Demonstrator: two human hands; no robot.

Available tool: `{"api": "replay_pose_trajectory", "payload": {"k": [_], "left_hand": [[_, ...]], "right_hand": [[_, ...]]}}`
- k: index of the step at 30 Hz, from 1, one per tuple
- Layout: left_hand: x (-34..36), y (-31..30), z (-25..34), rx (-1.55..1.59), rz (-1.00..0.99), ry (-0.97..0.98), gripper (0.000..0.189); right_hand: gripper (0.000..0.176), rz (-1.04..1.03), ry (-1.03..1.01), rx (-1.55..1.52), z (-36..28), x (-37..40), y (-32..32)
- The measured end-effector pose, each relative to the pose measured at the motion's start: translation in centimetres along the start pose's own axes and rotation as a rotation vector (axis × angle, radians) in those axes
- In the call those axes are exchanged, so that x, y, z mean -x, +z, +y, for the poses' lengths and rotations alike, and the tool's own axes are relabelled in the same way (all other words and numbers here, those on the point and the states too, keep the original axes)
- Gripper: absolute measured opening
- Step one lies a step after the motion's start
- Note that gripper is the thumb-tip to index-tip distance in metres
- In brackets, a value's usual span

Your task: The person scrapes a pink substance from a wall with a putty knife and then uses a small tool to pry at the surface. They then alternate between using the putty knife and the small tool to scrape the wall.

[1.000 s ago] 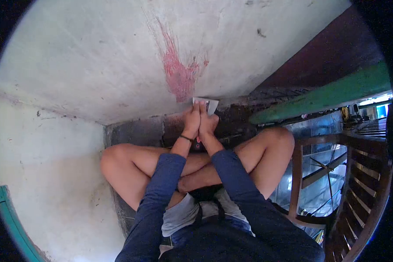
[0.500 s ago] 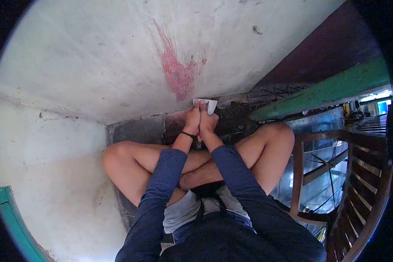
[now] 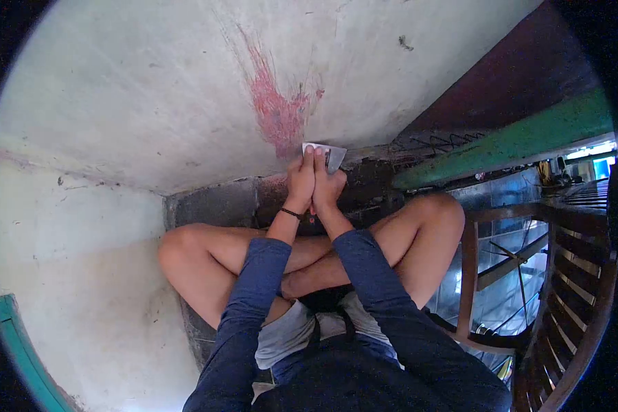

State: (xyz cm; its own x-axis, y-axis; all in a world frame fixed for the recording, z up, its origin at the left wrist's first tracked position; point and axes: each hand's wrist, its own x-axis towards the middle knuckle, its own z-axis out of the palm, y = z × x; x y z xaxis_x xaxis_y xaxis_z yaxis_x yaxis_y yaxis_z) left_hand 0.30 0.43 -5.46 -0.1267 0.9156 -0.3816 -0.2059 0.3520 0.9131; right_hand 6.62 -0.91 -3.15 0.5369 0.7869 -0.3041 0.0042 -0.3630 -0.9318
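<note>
Scraper [image 3: 335, 158], flat metal blade, sits just past the fingertips of both hands, by the foot of the wall [image 3: 151, 89]; can't tell if its edge touches. L hand [image 3: 300, 184] & R hand [image 3: 329, 185] are pressed side by side, both closed round it, one digit of each lying up along the blade. Most of the handle's hidden b/w the palms; a small red bit [image 3: 313, 210] shows just below them, b/w the wrists.

Dark bracelet [image 3: 292, 213] on L wrist. Navy sleeves [image 3: 257, 275] pushed up the forearms. Red patch [image 3: 279, 113] on the wall just above L hand, streaky at its top end. Dark floor tiles [image 3: 213, 208] L of L hand, along the wall's foot.

Crossed bare legs [image 3: 202, 257] below the hands, a knee out each side; grey shorts [image 3: 285, 336] nearer the body. R of R hand: green beam [image 3: 515, 145] w/ dark maroon area [image 3: 508, 82] above it; slatted wooden chair [image 3: 468, 275] lower, past R knee. Well L of L hand: pale side wall [image 3: 69, 240] & teal frame [image 3: 22, 350] at btm.
</note>
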Motion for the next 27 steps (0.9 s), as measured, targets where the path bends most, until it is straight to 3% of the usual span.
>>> {"api": "replay_pose_trajectory", "payload": {"k": [1, 3, 7, 10, 13, 16, 19, 22, 25, 27], "left_hand": [[0.3, -0.1, 0.8, -0.007, -0.043, 0.046, 0.051], [0.0, -0.2, -2.7, 0.042, 0.041, -0.058, 0.051], [-0.5, 0.3, -2.5, 0.283, 0.082, -0.122, 0.048], [0.5, 0.5, -0.2, 0.154, 0.084, -0.035, 0.048], [-0.8, 0.0, -3.0, -0.027, 0.130, 0.082, 0.049], [-0.3, 0.3, -2.1, 0.072, 0.130, -0.058, 0.050], [1.0, 0.4, 0.2, 0.220, 0.019, -0.047, 0.046], [0.6, 0.1, 0.5, -0.023, 0.031, 0.066, 0.046], [0.9, 0.4, -0.7, -0.028, 0.113, -0.101, 0.048], [-1.0, 0.2, -3.2, 0.092, 0.080, -0.106, 0.050]], "right_hand": [[0.068, 0.000, 0.002, -0.012, -0.2, -0.1, 0.2], [0.069, 0.003, 0.100, 0.005, 1.6, -0.1, 0.5], [0.069, -0.001, 0.166, 0.131, 0.0, 0.6, -0.1], [0.066, -0.027, 0.153, 0.084, 0.0, -0.3, 0.3], [0.068, -0.035, 0.175, 0.099, 2.0, 0.0, 0.1], [0.070, -0.034, 0.164, 0.029, 0.0, 0.3, 0.3], [0.071, -0.007, 0.116, 0.044, 1.3, -0.2, 0.7], [0.075, -0.058, 0.016, -0.098, -1.1, 0.7, -0.2], [0.079, 0.003, 0.240, 0.135, 2.8, -1.1, 0.7], [0.080, -0.002, 0.175, 0.134, 2.7, -1.3, 0.8]]}}
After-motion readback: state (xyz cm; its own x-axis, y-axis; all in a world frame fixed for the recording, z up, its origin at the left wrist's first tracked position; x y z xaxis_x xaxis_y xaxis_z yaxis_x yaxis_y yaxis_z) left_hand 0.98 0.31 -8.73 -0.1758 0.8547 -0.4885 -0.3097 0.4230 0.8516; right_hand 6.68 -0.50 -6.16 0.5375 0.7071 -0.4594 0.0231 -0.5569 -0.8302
